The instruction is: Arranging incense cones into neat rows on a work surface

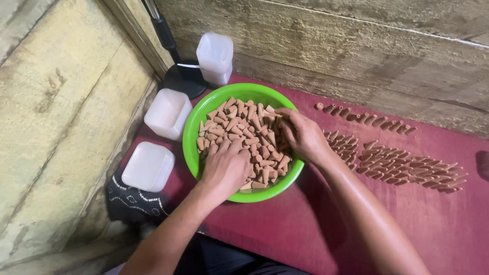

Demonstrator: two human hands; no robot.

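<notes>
Left hand (226,168) lies palm-down, fingers curled into the heap of small tan clay-like cones (244,132) filling the round green plastic bowl (192,122); right hand (304,135) reaches in at the bowl's right rim, fingers bent among the cones, but any pinch is hidden. Bowl sits near the left edge of the maroon cloth mat (316,224). Cones judged light, dry, matte, brittle at the tip: grip at the wide base.

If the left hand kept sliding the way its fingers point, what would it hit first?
The left hand points up across the heap, so it would likely push into the brown cones ahead, then the green bowl's far wall.
</notes>
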